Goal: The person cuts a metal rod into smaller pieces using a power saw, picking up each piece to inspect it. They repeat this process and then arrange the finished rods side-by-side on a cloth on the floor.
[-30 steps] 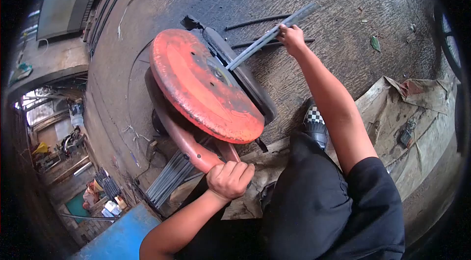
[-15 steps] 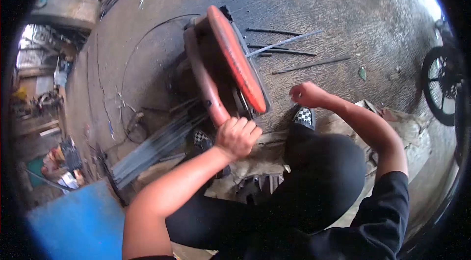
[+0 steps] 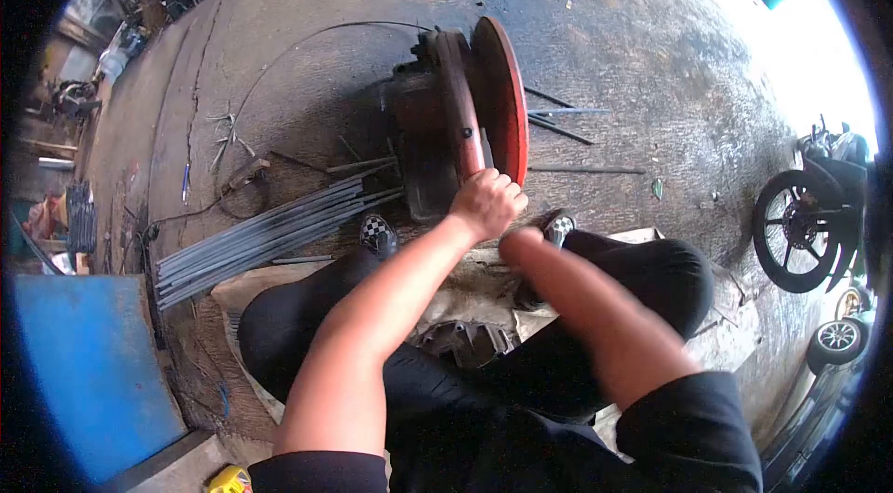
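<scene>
A cut-off saw (image 3: 456,98) with a large round red guard (image 3: 514,98) stands on the ground in front of me. My left hand (image 3: 490,203) is wrapped round the near end of the saw's handle, just beside the guard's lower edge. Low and to its right is my right hand (image 3: 521,246), near my checkered shoe (image 3: 560,229); motion smears it and its fingers are hidden. Dark rods (image 3: 563,128) stick out on the ground past the right side of the guard.
A bundle of grey metal bars (image 3: 265,234) lies left of the saw. A cable (image 3: 307,39) curves over the concrete floor. At lower left is a blue panel (image 3: 88,363), with a yellow tape measure (image 3: 230,480) below it. A motorcycle (image 3: 805,219) stands at right.
My right hand has come left and down, closer to my left hand. The left hand has kept its hold on the saw handle. My view has shifted, and the guard appears more edge-on.
</scene>
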Action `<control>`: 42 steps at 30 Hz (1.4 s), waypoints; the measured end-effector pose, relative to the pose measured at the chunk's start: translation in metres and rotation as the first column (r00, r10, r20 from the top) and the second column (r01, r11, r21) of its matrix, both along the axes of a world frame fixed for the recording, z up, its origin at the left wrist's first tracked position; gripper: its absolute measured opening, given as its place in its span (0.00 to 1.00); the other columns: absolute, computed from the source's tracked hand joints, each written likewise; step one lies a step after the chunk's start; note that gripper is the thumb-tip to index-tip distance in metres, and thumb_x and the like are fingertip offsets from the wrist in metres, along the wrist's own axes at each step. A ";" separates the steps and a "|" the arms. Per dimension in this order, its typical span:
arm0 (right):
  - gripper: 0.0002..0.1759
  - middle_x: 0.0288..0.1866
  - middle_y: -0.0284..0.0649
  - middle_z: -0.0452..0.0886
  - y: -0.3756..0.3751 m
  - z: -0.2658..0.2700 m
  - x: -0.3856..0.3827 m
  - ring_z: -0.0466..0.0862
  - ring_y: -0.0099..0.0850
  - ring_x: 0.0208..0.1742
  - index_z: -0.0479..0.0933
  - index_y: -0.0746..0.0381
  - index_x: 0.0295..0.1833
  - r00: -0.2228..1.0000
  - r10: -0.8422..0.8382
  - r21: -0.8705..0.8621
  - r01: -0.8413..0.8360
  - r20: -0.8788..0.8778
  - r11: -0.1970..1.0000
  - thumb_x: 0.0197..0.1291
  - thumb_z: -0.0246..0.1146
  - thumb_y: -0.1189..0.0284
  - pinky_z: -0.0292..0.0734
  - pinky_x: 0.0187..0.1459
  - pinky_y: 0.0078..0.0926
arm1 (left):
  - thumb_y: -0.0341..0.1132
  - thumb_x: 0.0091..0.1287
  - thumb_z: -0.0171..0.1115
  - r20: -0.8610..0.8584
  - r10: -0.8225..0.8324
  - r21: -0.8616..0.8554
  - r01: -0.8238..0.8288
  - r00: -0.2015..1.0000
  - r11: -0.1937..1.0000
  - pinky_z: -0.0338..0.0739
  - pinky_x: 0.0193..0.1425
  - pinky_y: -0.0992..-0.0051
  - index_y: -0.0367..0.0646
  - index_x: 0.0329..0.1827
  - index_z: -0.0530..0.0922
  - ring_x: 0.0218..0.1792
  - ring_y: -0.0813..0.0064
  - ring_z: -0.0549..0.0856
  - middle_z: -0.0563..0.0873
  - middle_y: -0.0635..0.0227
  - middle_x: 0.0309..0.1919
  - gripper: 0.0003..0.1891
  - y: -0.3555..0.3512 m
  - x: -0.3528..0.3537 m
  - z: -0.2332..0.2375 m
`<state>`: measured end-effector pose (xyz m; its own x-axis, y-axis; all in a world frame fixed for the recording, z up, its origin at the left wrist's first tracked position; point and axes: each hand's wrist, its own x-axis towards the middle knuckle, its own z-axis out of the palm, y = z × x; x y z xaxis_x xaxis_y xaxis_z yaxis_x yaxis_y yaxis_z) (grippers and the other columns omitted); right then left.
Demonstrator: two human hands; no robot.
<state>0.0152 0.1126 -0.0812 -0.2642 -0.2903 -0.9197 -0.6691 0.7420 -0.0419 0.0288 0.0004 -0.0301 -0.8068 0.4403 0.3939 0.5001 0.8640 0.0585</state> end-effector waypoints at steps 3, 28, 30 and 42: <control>0.25 0.61 0.45 0.76 -0.016 -0.089 0.067 0.78 0.37 0.60 0.71 0.59 0.65 0.850 -0.523 -0.389 0.504 0.064 0.771 0.63 0.63 0.64 0.72 0.60 0.36 | 0.34 0.55 0.54 -0.010 0.002 0.019 -0.002 1.000 1.000 0.73 0.39 0.71 0.52 0.22 0.75 0.30 0.73 0.81 0.79 0.73 0.23 0.06 0.000 0.002 0.001; 0.28 0.55 0.56 0.76 -0.038 -0.157 0.081 0.78 0.44 0.55 0.72 0.65 0.56 0.182 -0.980 -0.995 0.036 -0.083 0.091 0.54 0.67 0.60 0.72 0.52 0.36 | 0.35 0.51 0.56 -0.015 -0.013 0.076 0.014 1.000 0.997 0.71 0.37 0.71 0.50 0.21 0.73 0.29 0.72 0.80 0.76 0.72 0.21 0.03 0.000 -0.002 0.003; 0.27 0.55 0.52 0.78 -0.043 -0.159 0.071 0.79 0.41 0.53 0.72 0.65 0.56 0.164 -0.965 -0.950 0.269 0.205 -0.157 0.56 0.66 0.60 0.73 0.51 0.35 | 0.35 0.50 0.56 -0.019 -0.012 0.078 0.014 1.000 0.997 0.70 0.35 0.71 0.51 0.21 0.73 0.29 0.72 0.80 0.76 0.73 0.21 0.03 0.001 -0.002 0.002; 0.22 0.51 0.39 0.79 -0.047 -0.206 0.057 0.79 0.30 0.50 0.75 0.65 0.56 0.025 -0.422 -0.423 0.074 0.906 -0.903 0.61 0.65 0.64 0.74 0.53 0.29 | 0.36 0.50 0.58 -0.002 -0.005 0.058 0.005 1.000 0.998 0.70 0.35 0.71 0.51 0.20 0.72 0.29 0.72 0.80 0.76 0.73 0.21 0.04 0.000 -0.001 -0.002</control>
